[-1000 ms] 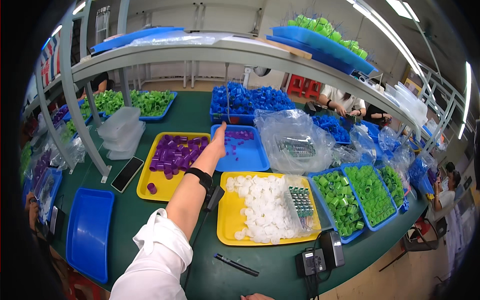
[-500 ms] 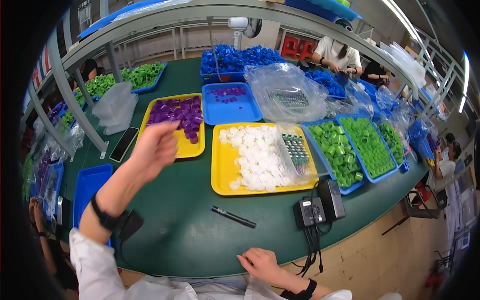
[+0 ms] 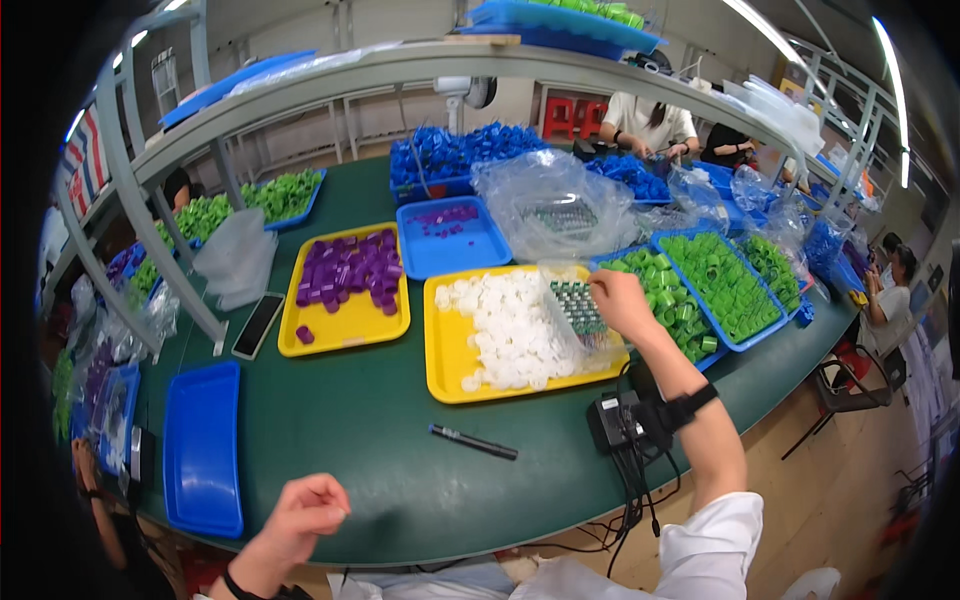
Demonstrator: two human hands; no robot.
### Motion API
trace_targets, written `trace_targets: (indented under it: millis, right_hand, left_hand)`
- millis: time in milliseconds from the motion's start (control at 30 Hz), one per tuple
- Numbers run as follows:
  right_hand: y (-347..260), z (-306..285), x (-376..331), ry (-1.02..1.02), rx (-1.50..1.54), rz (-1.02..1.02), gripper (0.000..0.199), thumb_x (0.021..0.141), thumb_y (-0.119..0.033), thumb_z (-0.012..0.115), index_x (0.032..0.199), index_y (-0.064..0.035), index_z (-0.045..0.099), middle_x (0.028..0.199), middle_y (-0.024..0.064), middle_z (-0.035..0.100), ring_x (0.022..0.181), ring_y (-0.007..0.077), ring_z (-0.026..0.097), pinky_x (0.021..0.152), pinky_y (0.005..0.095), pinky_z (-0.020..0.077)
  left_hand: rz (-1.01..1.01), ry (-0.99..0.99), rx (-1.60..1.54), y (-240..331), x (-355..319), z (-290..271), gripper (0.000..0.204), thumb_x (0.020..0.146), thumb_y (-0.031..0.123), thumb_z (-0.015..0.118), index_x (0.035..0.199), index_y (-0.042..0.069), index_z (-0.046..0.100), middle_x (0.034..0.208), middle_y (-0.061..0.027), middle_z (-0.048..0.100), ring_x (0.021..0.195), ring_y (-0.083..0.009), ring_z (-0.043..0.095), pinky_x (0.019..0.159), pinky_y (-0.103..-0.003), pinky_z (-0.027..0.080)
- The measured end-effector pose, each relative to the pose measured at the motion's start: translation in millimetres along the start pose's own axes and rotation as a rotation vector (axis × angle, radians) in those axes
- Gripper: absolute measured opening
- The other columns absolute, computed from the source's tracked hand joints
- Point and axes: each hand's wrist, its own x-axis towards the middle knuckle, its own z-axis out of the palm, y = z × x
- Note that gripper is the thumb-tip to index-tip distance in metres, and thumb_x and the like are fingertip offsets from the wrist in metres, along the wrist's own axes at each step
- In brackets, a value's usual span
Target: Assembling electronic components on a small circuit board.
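Note:
My right hand (image 3: 620, 300) reaches over the right end of a yellow tray (image 3: 445, 372) heaped with white caps (image 3: 505, 335). Its fingers pinch the edge of a clear bag of small dark-green parts (image 3: 572, 308) lying on those caps. A black band is on that wrist. My left hand (image 3: 305, 510) hovers low over the green table's front edge, fingers curled in and holding nothing. A black marker (image 3: 473, 442) lies on the table between the two hands.
Left of the white caps are a yellow tray of purple caps (image 3: 350, 270), a phone (image 3: 258, 325) and a blue tray (image 3: 203, 450). Blue trays of green caps (image 3: 720, 285) stand right. A black device with cables (image 3: 620, 420) sits at the front edge. Other people sit at the back (image 3: 650, 120).
My left hand has drawn back from the purple caps to the table's front edge. My right hand rose from the front edge and took hold of the bag.

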Motion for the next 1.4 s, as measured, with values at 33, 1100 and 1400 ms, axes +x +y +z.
trace_targets:
  millis: [33,1100,1400]
  right_hand:
    - [11.2,19.6,11.9,0.016,0.0,-0.005,0.018,0.073,-0.001,0.051,0.085,0.001,0.064,0.078,0.0233,0.061,0.078,0.0386,0.06,0.07,0.0428,0.0477]
    - [-26.5,19.2,45.5,-0.02,-0.035,-0.027,0.019,0.083,-0.015,0.061,0.098,-0.0052,0.053,0.071,0.0169,0.061,0.06,0.0324,0.059,0.052,0.0372,0.045]
    - [-165.0,-3.4,-28.8,-0.246,0.735,0.002,0.023,0.091,-0.008,0.05,0.11,0.0018,0.057,0.077,-0.0016,0.057,0.065,0.0028,0.049,0.056,0.0174,0.0388]
  left_hand:
    - [0.044,-0.007,0.004,-5.3,4.5,2.1,0.014,0.072,0.008,0.063,0.082,0.0,0.057,0.067,0.0002,0.049,0.058,-0.0059,0.04,0.051,-0.02,0.029]
    - [0.087,-0.045,0.517,13.0,54.8,-53.0,0.01,0.087,0.008,0.057,0.084,-0.001,0.058,0.073,0.002,0.057,0.066,-0.002,0.049,0.057,-0.019,0.041]
    - [0.521,0.323,0.995,43.3,99.5,-88.9,0.011,0.081,0.008,0.06,0.083,-0.001,0.056,0.069,-0.0064,0.053,0.06,-0.0115,0.051,0.055,-0.026,0.041]
